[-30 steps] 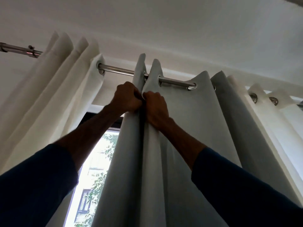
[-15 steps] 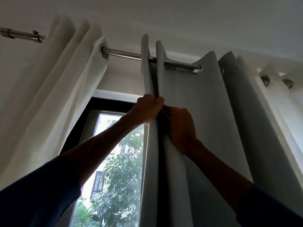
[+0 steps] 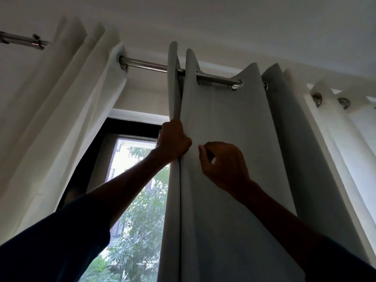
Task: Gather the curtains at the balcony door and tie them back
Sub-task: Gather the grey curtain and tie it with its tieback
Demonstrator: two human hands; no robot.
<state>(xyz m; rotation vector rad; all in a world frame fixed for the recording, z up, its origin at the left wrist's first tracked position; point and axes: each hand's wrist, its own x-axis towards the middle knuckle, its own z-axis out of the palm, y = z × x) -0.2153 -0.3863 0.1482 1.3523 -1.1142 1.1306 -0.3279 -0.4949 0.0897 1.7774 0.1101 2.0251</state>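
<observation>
A grey eyelet curtain (image 3: 227, 123) hangs in folds from a steel rod (image 3: 148, 65) in the middle of the view. My left hand (image 3: 173, 142) grips the two leftmost folds together, well below the rod. My right hand (image 3: 222, 163) hovers just right of it in front of the wide grey panel, fingers curled, and holds no fabric. A white curtain (image 3: 67, 123) hangs bunched at the left, and another white curtain (image 3: 350, 139) hangs at the right behind the grey one.
Between the white and grey curtains the dark-framed balcony door glass (image 3: 132, 180) shows trees outside. The ceiling sits close above the rod. A rod bracket (image 3: 37, 40) sticks out at the far left.
Both hands have slid down the grey curtain from near the rod. My right hand has let go of the fold and moved slightly right. More of the glass shows.
</observation>
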